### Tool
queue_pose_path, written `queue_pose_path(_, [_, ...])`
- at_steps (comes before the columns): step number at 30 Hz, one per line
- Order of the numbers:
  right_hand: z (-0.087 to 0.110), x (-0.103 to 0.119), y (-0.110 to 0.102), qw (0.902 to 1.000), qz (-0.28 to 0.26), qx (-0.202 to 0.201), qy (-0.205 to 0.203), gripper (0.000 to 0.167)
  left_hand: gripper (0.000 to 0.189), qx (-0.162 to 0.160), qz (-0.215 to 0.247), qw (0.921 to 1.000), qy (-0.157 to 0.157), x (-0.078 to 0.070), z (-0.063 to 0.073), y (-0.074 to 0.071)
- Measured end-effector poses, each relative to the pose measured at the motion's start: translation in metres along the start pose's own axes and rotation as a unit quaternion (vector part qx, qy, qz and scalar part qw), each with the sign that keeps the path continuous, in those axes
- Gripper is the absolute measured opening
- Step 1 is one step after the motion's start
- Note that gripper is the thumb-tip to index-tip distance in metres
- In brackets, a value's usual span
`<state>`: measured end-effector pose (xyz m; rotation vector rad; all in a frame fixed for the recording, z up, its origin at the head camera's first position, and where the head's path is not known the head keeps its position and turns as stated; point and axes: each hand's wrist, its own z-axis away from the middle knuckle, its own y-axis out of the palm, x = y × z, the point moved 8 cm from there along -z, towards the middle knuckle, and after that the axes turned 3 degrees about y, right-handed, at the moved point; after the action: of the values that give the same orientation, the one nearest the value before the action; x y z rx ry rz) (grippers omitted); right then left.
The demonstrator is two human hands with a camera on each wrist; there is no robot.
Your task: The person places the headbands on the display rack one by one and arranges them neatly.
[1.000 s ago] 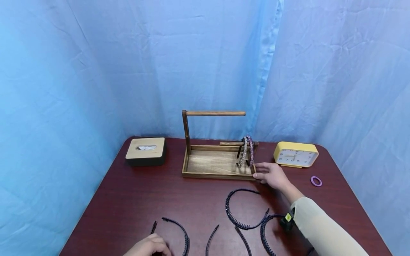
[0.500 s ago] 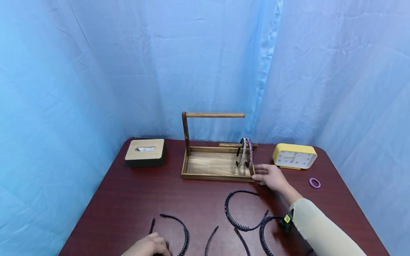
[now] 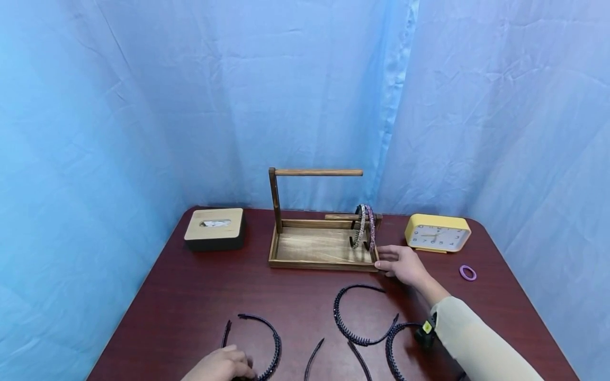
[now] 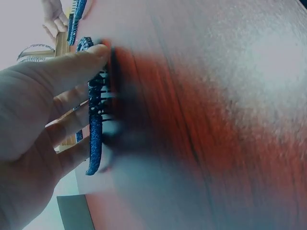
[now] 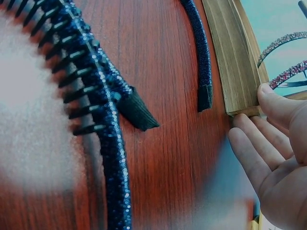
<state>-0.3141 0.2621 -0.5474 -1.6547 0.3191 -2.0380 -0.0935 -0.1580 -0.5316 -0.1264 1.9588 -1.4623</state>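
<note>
In the head view, my left hand (image 3: 221, 364) pinches a dark toothed headband (image 3: 277, 344) at the front left. Its glittery blue band (image 4: 96, 148) lies between thumb and fingers in the left wrist view, close over the table. My right hand (image 3: 402, 263) touches the right end of a wooden headband rack (image 3: 324, 266), fingers extended along its side. The thumb rests at the corner in the right wrist view. A silver headband (image 3: 361, 227) and a pink-purple headband (image 3: 372, 227) hang on the rack's low bar; its upper bar (image 3: 319, 172) is bare.
More dark headbands lie on the table, one in front of the rack (image 3: 339, 312), another beneath my right forearm (image 3: 391, 352) and one at the front middle (image 3: 359, 360). A tissue box (image 3: 214, 233) stands left, a yellow clock (image 3: 437, 233) and a purple ring (image 3: 467, 273) right.
The headband in my left hand has shifted slightly, its far end tipping up and away from me. My right hand stays at the rack's corner. The head view has moved a little.
</note>
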Motion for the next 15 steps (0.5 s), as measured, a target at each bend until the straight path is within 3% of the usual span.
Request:
queue_pose_path(3, [0.0, 0.0, 0.0, 1.0, -0.003, -0.001, 0.001, 0.054, 0.017, -0.006, -0.012, 0.9999, 0.005, -0.001, -0.001, -0.002])
queue_pose_path(9, [0.0, -0.001, 0.0, 1.0, -0.005, -0.002, 0.004, 0.055, 0.013, -0.033, -0.01, 0.999, -0.03, -0.002, -0.005, -0.013])
queue_pose_path(15, [-0.001, -0.001, 0.0, 1.0, -0.006, -0.001, 0.002, 0.055, 0.018, -0.141, -0.052, 0.9883, -0.027, -0.012, -0.009, -0.036])
